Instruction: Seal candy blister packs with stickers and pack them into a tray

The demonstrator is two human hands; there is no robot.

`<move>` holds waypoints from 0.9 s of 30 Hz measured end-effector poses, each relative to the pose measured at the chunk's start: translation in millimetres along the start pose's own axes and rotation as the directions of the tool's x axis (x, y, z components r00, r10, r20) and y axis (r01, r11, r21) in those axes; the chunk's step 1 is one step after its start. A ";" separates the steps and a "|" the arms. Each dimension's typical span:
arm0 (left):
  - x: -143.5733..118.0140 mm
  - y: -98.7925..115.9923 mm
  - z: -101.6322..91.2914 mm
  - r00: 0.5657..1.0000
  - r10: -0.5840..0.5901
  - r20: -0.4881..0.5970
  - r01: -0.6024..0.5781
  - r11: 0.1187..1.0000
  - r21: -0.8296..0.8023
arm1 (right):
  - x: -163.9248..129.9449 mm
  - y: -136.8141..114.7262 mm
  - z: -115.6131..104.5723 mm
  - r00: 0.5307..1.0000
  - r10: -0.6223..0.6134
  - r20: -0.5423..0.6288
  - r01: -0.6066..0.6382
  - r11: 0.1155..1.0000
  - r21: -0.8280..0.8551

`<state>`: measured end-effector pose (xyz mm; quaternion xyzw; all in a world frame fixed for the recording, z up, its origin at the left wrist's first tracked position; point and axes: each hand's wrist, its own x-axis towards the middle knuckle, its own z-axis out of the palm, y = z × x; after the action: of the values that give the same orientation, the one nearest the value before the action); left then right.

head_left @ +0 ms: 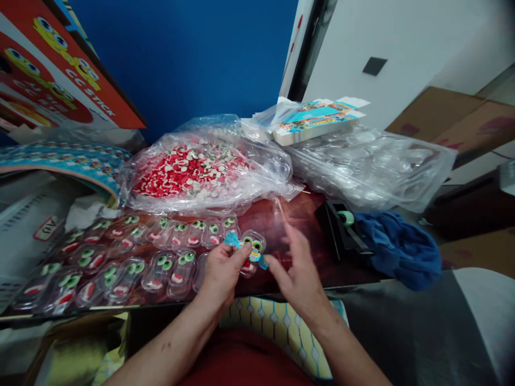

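My left hand (222, 268) holds a small clear blister pack (252, 247) with green-and-white eye candies and a blue printed card on it, just above the table's front edge. My right hand (295, 265) is right beside it with fingers spread, a fingertip touching the card's right end. Rows of filled blister packs (120, 257) with eyes and red mouths lie on the table to the left. Behind them sits a clear plastic bag of red, white and green candies (193, 169).
A bag of empty clear blister shells (370, 166) lies at the back right, with a stack of blue printed cards (317, 120) on top. A black tape dispenser (341, 228) and a blue cloth (398, 249) sit at right. Orange printed cartons (52, 69) stand at left.
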<state>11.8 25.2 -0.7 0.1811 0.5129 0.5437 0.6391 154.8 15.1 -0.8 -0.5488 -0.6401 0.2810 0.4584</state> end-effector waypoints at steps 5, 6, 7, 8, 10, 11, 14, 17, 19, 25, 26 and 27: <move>0.5 -7.6 2.7 0.995 0.084 -0.055 -0.086 0.995 -0.045 | -9.3 -15.1 6.2 0.998 0.056 -0.029 -0.057 0.997 -0.043; -1.4 -10.0 4.1 0.994 0.097 -0.042 -0.099 0.994 -0.050 | -11.2 -16.7 12.1 0.990 0.131 0.041 -0.134 0.989 0.056; -3.7 -12.8 5.7 0.994 0.109 -0.032 -0.110 0.992 -0.058 | -12.9 -17.4 19.1 0.974 0.212 0.081 -0.223 0.961 0.166; -6.1 -15.6 7.2 0.992 0.119 -0.027 -0.121 0.991 -0.065 | -14.5 -17.1 26.6 0.953 0.286 0.103 -0.304 0.911 0.279; -10.0 -20.4 9.4 0.991 0.136 -0.017 -0.137 0.989 -0.062 | -17.3 -14.5 40.3 0.915 0.382 0.128 -0.394 0.784 0.479; -11.1 -21.7 9.9 0.990 0.138 -0.006 -0.138 0.989 -0.050 | -18.4 -12.7 45.1 0.907 0.399 0.133 -0.402 0.731 0.552; -11.0 -18.8 9.2 0.992 0.110 0.053 -0.110 0.994 -0.012 | -19.5 -7.1 47.8 0.916 0.381 0.122 -0.363 0.663 0.655; -7.7 -8.2 7.4 0.996 0.058 0.069 -0.057 0.998 -0.027 | -17.3 -2.7 36.8 0.928 0.351 0.121 -0.343 0.685 0.643; -5.5 -1.4 7.1 0.994 0.019 0.107 -0.014 0.999 -0.051 | -15.6 -1.3 28.9 0.937 0.330 0.118 -0.329 0.716 0.616; -4.5 4.8 10.8 0.911 -0.228 0.344 0.281 0.953 -0.112 | -16.0 -0.6 24.0 0.955 0.269 0.129 -0.289 0.725 0.626; -4.8 5.1 11.2 0.883 -0.276 0.379 0.333 0.939 -0.091 | -16.4 -0.9 23.5 0.955 0.262 0.137 -0.289 0.729 0.620; -4.9 5.4 11.3 0.857 -0.317 0.407 0.375 0.925 -0.069 | -16.7 -1.5 22.4 0.956 0.254 0.146 -0.290 0.740 0.607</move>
<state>19.2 26.4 10.4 0.1426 0.3591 0.4091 0.8267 133.7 2.0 -13.6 -0.4462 -0.4364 0.5547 0.5502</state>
